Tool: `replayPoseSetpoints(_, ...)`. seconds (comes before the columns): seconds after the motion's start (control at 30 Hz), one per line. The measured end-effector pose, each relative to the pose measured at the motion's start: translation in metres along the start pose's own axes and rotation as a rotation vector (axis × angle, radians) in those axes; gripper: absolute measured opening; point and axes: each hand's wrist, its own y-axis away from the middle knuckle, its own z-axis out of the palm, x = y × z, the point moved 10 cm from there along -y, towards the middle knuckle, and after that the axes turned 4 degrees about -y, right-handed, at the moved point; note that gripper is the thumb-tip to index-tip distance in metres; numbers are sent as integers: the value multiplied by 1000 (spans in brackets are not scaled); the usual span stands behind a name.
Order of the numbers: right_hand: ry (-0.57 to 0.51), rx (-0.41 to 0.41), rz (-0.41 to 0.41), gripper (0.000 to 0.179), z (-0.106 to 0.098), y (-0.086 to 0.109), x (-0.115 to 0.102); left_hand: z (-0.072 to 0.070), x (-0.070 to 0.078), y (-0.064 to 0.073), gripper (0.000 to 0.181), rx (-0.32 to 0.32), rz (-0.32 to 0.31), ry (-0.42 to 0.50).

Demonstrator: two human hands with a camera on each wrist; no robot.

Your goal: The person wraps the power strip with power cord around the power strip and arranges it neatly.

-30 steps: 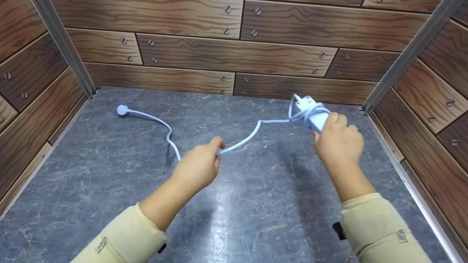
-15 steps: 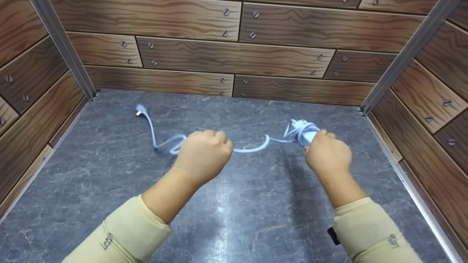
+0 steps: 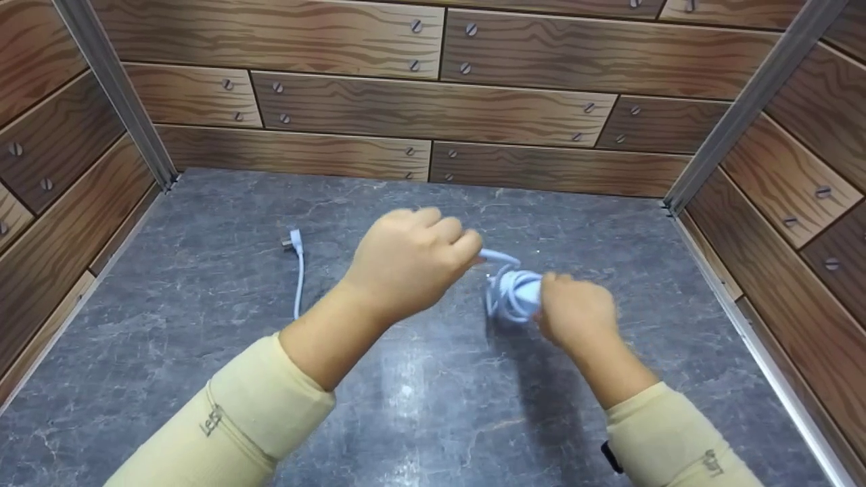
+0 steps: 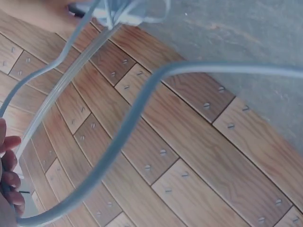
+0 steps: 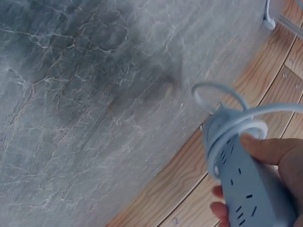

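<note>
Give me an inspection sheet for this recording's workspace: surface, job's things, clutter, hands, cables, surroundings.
Surface: dark grey floor panel, marble-like veining, with a glare patch near the middle.
Job's things: one light-blue power strip, its slots visible in the right wrist view.
Clutter: nothing seen.
Hands: left hand grips the cord; right hand holds the power strip.
Cables: the cord loops around the power strip; its plug is out to the left, prongs showing. Part of the cord is hidden behind the left arm in the head view.
Surroundings: walls with a wood-plank pattern, metal posts at the far corners.
</note>
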Motion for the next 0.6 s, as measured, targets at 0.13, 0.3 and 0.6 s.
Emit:
replayPoseSetpoints(0.13, 85, 109, -194, 44, -4, 7, -25, 12, -17, -4, 24, -59, -51, -26)
replayPoseSetpoints(0.3, 180, 230, -413, 46, -11, 19, -49, 27, -37, -3, 24, -133, -123, -60)
replayPoseSetpoints(0.6, 165, 292, -786, 51, -21, 46, -84, 52, -60, -1, 32, -285, -234, -75)
